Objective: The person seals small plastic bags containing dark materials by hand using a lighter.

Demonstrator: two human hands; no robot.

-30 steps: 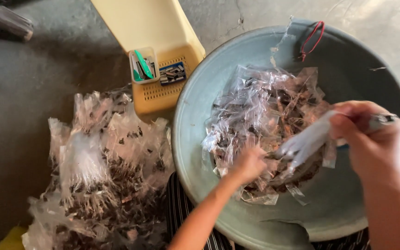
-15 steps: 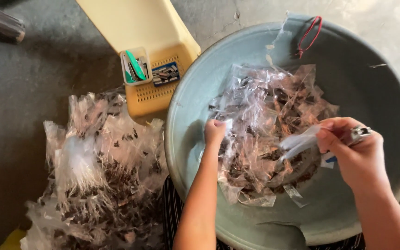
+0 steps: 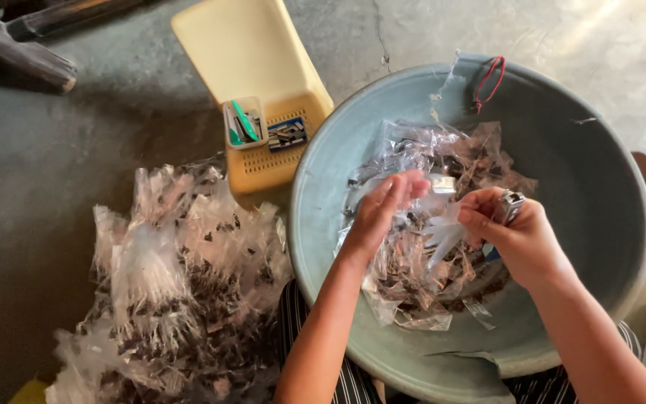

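Observation:
A big grey-blue basin [image 3: 607, 179] holds a heap of clear plastic bags [image 3: 450, 157] with dark bits inside. My left hand [image 3: 384, 209] is over the heap, its fingers closed on the upper end of one clear bag [image 3: 435, 232]. My right hand [image 3: 514, 236] pinches the same bag from the right and also grips a small metal tool [image 3: 511, 202] that sticks out above the fingers. The two hands are close together above the middle of the basin.
A pile of filled clear bags [image 3: 173, 284] lies on the concrete floor left of the basin. A yellow plastic stool [image 3: 252, 67] lies behind it, carrying a small clear box of tools [image 3: 243, 123]. A red loop [image 3: 487, 78] hangs at the basin's far rim.
My left hand has risen from the heap's lower left to its middle and taken hold of the bag that my right hand carries. My right hand moved left toward it.

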